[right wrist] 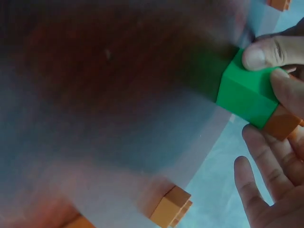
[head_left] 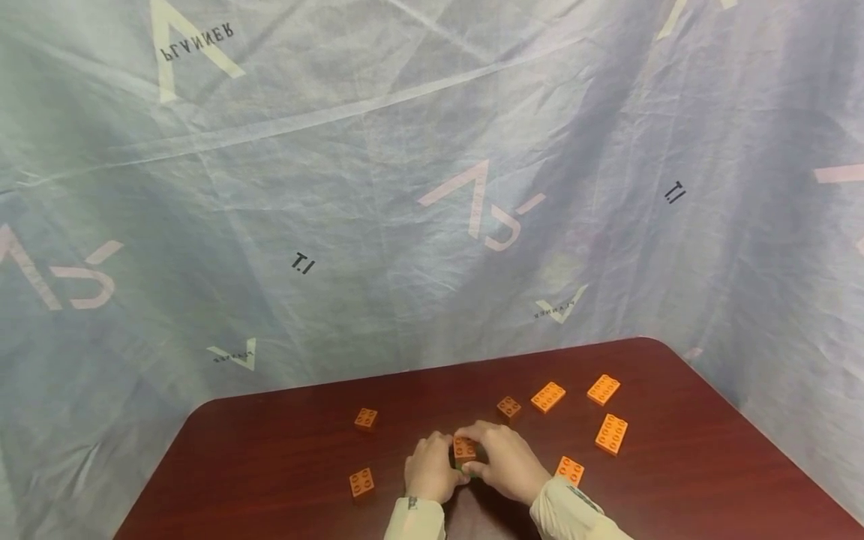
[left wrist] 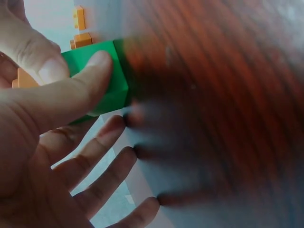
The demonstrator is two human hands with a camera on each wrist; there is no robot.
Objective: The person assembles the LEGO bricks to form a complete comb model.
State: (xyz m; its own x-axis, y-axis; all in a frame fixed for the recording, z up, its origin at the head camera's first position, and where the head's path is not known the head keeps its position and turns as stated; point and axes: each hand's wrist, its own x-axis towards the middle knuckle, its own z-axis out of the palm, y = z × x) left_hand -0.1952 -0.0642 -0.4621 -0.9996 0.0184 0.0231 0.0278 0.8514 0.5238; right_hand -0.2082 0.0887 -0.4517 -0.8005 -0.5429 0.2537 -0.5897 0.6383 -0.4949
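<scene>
In the head view, an orange toy building brick (head_left: 464, 448) with round studs sits on top of a green block (left wrist: 97, 71) near the front middle of the table. My left hand (head_left: 430, 466) holds the green block, its thumb across one side. The left hand's other fingers spread down to the tabletop in the left wrist view. From the right, my right hand (head_left: 509, 461) grips the orange brick, thumb on the near side where it meets the green block. The orange brick (right wrist: 281, 122) shows partly between the right fingers; the index fingertips are hidden.
Two small orange bricks lie to the left, one farther (head_left: 366, 418) and one nearer (head_left: 361, 482). Beyond the right hand is a square orange brick (head_left: 509, 407). Several lighter orange bricks (head_left: 611, 433) lie to the right on the dark red table (head_left: 283, 450). Grey printed cloth (head_left: 378, 225) hangs behind.
</scene>
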